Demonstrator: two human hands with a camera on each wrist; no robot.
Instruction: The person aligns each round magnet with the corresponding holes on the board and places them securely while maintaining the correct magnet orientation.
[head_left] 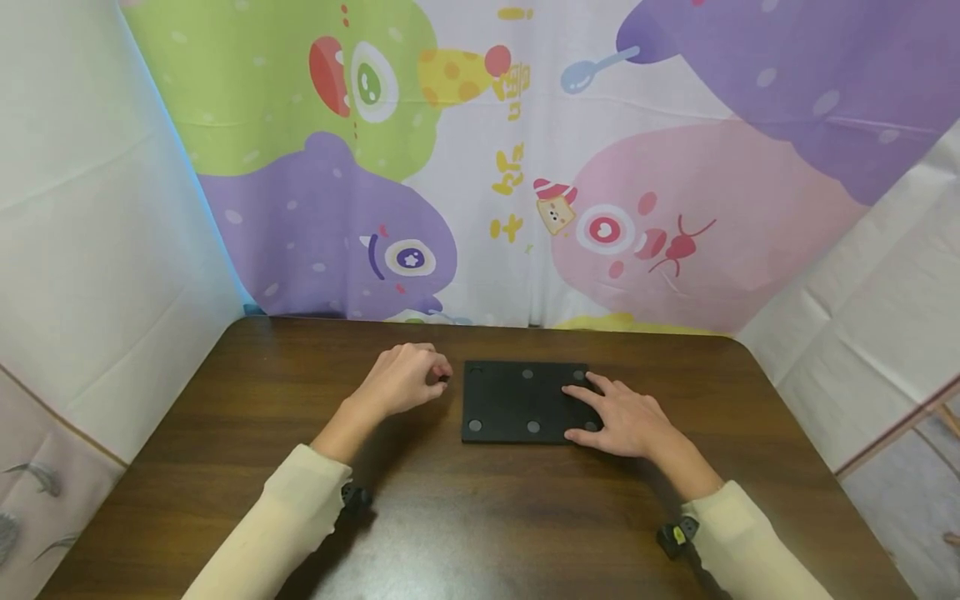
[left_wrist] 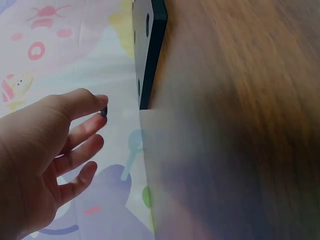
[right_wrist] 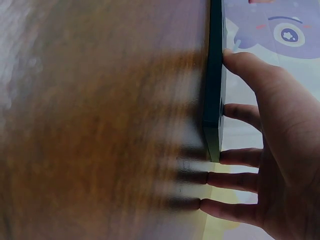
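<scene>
A flat black rectangular board point(head_left: 517, 402) lies on the table, with several grey round discs on its top face. At its far left corner shows a dark curved mark instead of a grey disc. Left of the board, my left hand point(head_left: 405, 379) is held above the table, apart from the board. Its thumb and index finger pinch a small dark piece point(left_wrist: 104, 112), seen nearly edge-on in the left wrist view; its exact kind is unclear. My right hand point(head_left: 626, 417) spreads over the board's right end, thumb and some fingertips on the board, other fingertips beyond its edge.
The brown wooden table point(head_left: 480, 517) has rounded far corners. A cartoon-printed curtain point(head_left: 495, 283) hangs along its far edge, with white cloth point(head_left: 82, 208) on both sides. Small dark cameras point(head_left: 677, 536) sit at both wrists beside pale sleeves.
</scene>
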